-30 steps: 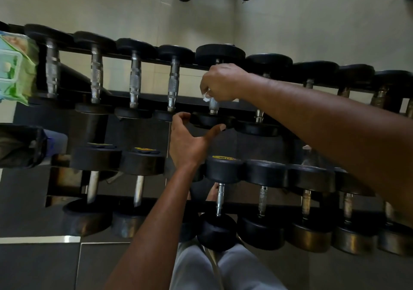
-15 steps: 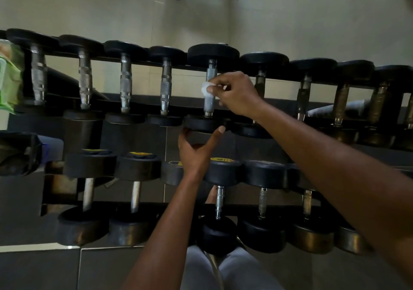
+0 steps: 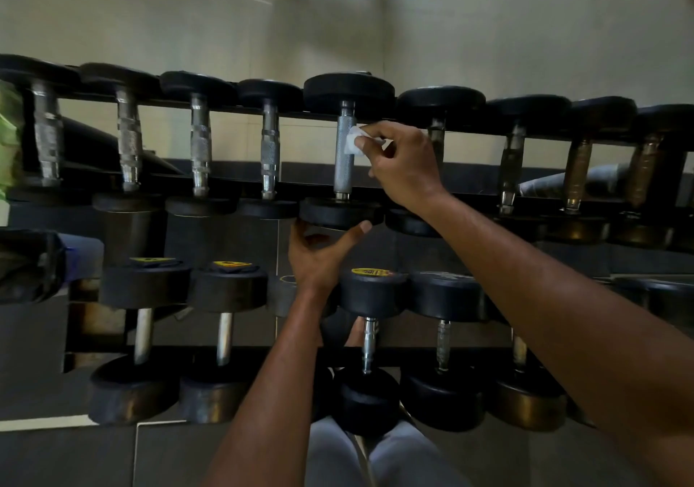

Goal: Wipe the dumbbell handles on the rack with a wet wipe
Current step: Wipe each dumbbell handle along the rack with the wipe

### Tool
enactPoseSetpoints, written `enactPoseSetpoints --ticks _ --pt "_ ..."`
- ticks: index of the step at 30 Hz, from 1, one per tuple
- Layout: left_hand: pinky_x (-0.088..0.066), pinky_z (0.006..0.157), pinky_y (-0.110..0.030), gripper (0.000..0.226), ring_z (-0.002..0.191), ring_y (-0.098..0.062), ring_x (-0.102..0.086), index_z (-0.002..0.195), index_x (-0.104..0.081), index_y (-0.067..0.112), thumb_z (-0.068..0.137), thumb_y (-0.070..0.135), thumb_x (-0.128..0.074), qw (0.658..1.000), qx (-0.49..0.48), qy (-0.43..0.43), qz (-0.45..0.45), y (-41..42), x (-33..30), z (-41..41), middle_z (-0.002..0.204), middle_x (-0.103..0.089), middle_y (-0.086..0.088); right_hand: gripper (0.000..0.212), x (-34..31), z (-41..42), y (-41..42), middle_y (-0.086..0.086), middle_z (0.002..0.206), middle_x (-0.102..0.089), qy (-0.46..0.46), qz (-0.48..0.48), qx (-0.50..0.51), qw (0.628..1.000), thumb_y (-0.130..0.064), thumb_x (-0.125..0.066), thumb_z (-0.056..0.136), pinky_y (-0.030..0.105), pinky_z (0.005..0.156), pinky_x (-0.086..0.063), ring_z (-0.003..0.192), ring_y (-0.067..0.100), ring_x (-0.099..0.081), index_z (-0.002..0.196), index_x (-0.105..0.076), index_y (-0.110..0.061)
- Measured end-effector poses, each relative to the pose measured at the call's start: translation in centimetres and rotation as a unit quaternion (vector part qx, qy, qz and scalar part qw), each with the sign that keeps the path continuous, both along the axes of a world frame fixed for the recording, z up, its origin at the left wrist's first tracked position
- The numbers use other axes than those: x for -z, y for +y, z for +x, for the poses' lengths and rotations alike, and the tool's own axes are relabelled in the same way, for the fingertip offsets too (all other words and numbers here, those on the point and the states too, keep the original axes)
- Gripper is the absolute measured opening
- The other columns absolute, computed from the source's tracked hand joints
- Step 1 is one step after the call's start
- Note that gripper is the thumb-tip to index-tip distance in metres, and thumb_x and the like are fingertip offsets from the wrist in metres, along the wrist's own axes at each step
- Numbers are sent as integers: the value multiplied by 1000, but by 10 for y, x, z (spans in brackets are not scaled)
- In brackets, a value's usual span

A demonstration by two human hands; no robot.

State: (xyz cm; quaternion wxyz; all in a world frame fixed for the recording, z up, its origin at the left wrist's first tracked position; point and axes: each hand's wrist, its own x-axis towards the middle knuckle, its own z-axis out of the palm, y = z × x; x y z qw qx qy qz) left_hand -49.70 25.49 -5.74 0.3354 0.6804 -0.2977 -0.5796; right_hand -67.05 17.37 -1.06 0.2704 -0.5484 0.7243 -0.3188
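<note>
on the rack's (image 3: pixel 469 120) top row, your right hand (image 3: pixel 403 167) pinches the wipe (image 3: pixel 353 143) against the upper part of a dumbbell's handle (image 3: pixel 344 156). your left hand (image 3: pixel 319 257) cups that dumbbell's near head (image 3: pixel 340 213) from below, fingers curled round it.

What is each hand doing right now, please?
Left hand: fingers curled around the near head of the dumbbell being wiped, steadying it.
Right hand: pinching the wet wipe against that dumbbell's handle.
</note>
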Motion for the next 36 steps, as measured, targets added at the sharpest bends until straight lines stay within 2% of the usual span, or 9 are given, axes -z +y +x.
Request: enactPoseSetpoints --ticks 5,9,12,15,18,20,25,31,36 --pt "-63 89 -35 96 108 -14 -73 126 -66 23 43 54 -103 1000 12 17 7 -3 -2 3 120 -76 2 22 -1 0 -5 -14 103 -70 0 5 11 1000 -34 -70 103 37 70 -64 82 11 -74 117 -77 -20" --pt "-60 80 -21 72 99 -4 -74 125 -67 17 63 21 -103 999 22 42 15 -7 -5 9 116 -77 2 21 -2 3 -9 -17 102 -68 -1 5 7 1000 -35 -70 103 39 71 -64 82 10 -74 118 -76 -21" --pt "-58 76 -16 66 91 2 -73 127 -68 9 69 11 -99 998 33 51 12 -9 -1 12 113 -77 2 21 -2 4 -11 -16 102 -68 4 1 6 1000 -33 -70 103 37 71 -64 83 11 -74 118 -76 -20" --pt "-58 81 -15 76 97 6 -69 134 -61 17 69 24 -101 998 47 38 5 -6 2 11 122 -70 6 20 -2 6 -12 -16 102 -68 6 -1 8 1000 -33 -70 103 39 71 -65 84 11 -74 117 -76 -20" --pt "-60 100 -33 112 120 -7 -65 141 -50 21 50 58 -103 999 33 23 -8 -2 4 3 137 -59 1 19 -1 6 -12 -16 100 -68 7 -2 15 1000 -34 -69 103 41 72 -65 82 10 -74 115 -76 -21" --pt "-58 103 -34 124 128 -11 -62 144 -48 19 42 63 -104 999 29 15 -15 -1 2 -3 141 -55 1 19 0 5 -12 -19 98 -67 3 -1 21 1000 -34 -70 102 42 72 -65 82 10 -74 115 -77 -22" --pt "-58 81 -15 99 118 -10 -69 136 -57 11 53 26 -108 999 -2 51 -15 -8 7 -2 132 -69 -1 19 3 6 -12 -19 97 -68 5 -6 29 1000 -33 -70 102 40 71 -65 81 10 -74 114 -77 -21" --pt "-63 87 -35 71 107 -25 -77 120 -75 8 56 26 -103 986 3 160 56 -10 16 9 111 -81 -6 24 2 11 -20 -2 106 -78 89 -94 37 991 -31 -66 106 8 74 -51 87 5 -70 116 -77 -13" --pt "-59 103 -50 94 120 -24 -72 137 -65 14 58 43 -106 985 -16 167 45 -5 16 -5 129 -75 -6 28 18 18 -19 -4 111 -76 143 -123 49 981 -36 -59 109 29 72 -61 90 9 -70 123 -77 -19"
